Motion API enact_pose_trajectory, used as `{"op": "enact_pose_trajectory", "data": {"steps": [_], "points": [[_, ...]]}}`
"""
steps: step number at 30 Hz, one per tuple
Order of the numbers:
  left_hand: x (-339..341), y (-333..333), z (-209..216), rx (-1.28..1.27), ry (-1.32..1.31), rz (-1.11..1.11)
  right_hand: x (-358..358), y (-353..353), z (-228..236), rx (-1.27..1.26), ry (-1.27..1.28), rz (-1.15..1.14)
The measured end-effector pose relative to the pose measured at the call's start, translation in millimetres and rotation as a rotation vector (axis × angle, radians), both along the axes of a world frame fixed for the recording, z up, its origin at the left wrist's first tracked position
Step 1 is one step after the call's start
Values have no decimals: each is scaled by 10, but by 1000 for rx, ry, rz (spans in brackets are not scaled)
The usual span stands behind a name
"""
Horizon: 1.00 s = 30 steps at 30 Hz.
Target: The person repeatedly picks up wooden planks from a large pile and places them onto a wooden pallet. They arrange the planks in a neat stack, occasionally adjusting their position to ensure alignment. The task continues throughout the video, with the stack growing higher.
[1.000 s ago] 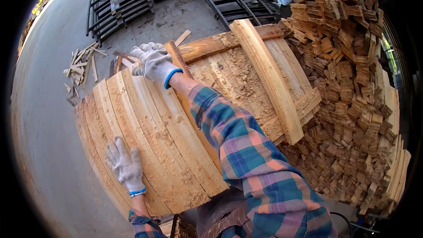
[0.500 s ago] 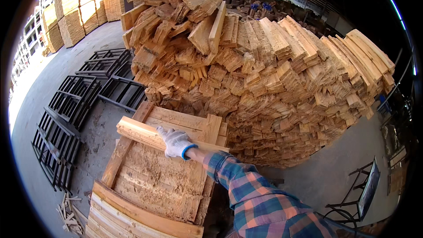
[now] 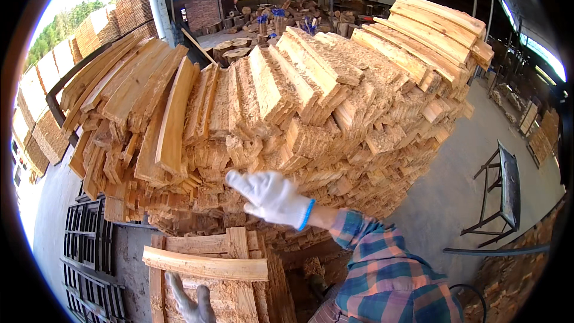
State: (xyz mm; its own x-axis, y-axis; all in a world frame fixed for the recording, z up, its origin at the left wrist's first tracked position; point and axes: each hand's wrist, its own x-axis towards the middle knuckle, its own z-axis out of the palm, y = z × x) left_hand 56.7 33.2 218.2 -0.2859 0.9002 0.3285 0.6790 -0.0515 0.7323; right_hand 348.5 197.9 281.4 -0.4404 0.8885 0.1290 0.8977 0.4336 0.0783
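Broadly, grey floor [image 3: 430,161] to the right and at lower left. Across the middle, a tall, curving wood pile [image 3: 305,137] of short, rough-sawn boards, many with ragged end faces outward, lengths flat along the top. Farther off at left, pale stacks of lumber [image 3: 48,125]. Low at left, dark metal frames [image 3: 107,239] with crossbars. Just in front of the pile, at bottom centre, a low stack of boards [image 3: 242,308] with crosspieces and a dusting of wood chips. At right, well apart from the pile, a narrow dark-legged bench [image 3: 510,188]. Reaching in from below, a plaid sleeve [image 3: 382,263] in blue, orange and purple.

Flat on top of the low stack, crosswise over its crosspieces, a loose board [image 3: 206,264]. Before the pile's face, a pale-gloved right hand [image 3: 272,197], fingers outstretched, grasping nothing. At the lower edge, partly cut off, a gloved left hand [image 3: 194,306], finger and thumb well apart, fingertip right by the board's near edge. Cannot tell contact there from mere closeness.
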Motion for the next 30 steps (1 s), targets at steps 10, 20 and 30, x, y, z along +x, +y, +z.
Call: {"op": "enact_pose_trajectory", "data": {"steps": [10,20,30], "points": [[2984,2697,939,628,676,-367,2131,202,786,687,-46,-354],[3074,3207,1032,487,393,-567,1901,966,407,633,-745,-490],[3181,3309,1173,512,-120,-291,1608,1130,832,685,-35,-232]]}}
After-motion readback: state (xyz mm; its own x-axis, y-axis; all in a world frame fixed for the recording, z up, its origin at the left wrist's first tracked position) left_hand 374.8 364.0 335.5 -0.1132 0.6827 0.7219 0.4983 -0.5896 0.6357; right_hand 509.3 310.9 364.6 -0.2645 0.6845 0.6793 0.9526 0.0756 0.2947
